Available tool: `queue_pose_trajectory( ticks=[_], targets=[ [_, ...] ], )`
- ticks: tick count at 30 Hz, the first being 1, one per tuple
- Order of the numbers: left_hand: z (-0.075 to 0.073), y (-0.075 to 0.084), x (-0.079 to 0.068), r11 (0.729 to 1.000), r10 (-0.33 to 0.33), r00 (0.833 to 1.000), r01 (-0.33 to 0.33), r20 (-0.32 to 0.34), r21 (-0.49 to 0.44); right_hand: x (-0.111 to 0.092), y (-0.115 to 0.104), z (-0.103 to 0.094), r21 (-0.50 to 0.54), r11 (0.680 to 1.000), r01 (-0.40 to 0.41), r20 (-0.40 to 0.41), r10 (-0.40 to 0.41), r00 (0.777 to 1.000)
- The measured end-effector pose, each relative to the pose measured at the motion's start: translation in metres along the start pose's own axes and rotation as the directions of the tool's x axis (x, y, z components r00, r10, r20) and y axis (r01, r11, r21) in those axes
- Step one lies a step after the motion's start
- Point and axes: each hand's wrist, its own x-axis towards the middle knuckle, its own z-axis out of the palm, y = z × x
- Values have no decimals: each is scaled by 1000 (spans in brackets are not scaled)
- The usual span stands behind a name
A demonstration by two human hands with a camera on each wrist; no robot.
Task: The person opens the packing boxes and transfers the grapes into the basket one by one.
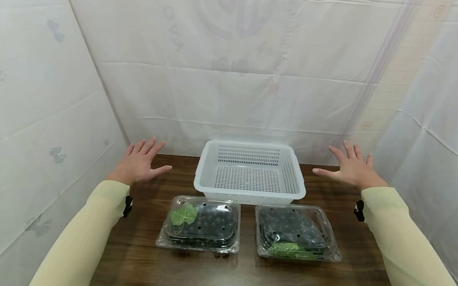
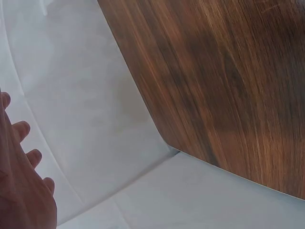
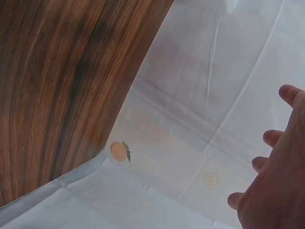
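Observation:
In the head view my left hand (image 1: 138,160) hovers left of a white slotted plastic basket (image 1: 249,192), fingers spread and nothing in them. On the basket's other side, my right hand (image 1: 354,168) is likewise spread and holds nothing. Two clear lidded plastic boxes of dark round fruit, which look like grapes, lie in front of the basket. The left box (image 1: 214,225) shows a green leaf at its upper left; the right box (image 1: 292,229) has green leaf along its near side. Both wrist views show only fingers and part of the hand, apart from any object.
A dark wooden table (image 1: 238,278) bears the basket and boxes. White printed cloth (image 1: 233,94) hangs behind the table, with more cloth at the left and right sides. The table's corners show in the wrist views.

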Motion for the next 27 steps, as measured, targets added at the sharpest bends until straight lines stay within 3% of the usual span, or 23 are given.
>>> queue_pose_trajectory(
  ticks=[14,27],
  targets=[
    [6,3,-7,999,42,999,-42,-9,-7,-3,-17,5,14,998,53,-49,-52,997],
    [15,0,-20,996,82,995,-84,-51,-25,-8,-48,19,38,985,166,-86,-163,983]
  ],
)
